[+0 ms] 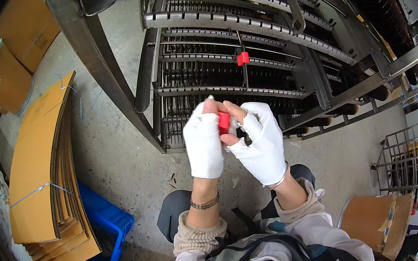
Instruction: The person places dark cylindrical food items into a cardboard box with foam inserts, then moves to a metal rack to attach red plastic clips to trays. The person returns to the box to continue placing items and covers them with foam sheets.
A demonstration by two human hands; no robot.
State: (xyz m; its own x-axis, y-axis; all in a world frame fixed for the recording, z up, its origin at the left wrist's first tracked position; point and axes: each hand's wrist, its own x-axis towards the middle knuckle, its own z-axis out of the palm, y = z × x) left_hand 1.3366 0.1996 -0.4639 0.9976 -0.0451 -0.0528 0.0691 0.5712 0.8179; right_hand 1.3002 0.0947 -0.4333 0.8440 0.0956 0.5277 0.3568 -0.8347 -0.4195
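Note:
My left hand (204, 143) and my right hand (256, 140), both in white gloves with bare fingertips, meet before me. Between their fingers is a small red piece (224, 123), perhaps plastic; the left fingers grip it, and the right fingers curl close to its side. Whether the right fingers press on it is hard to tell. Beyond my hands stands a metal rack with slotted bars (227, 85). Another red piece (242, 58) sits on a thin upright rod at the rack's middle. Dark coiled or ribbed parts fill the space behind the bars.
A strapped stack of flattened cardboard (36, 169) leans over a blue plastic crate (116, 226) at left. Cardboard boxes (27, 31) stand at upper left. A steel post (105, 65) slants beside the rack. At right are a cardboard box (367, 220) and a metal wire cage (415, 162).

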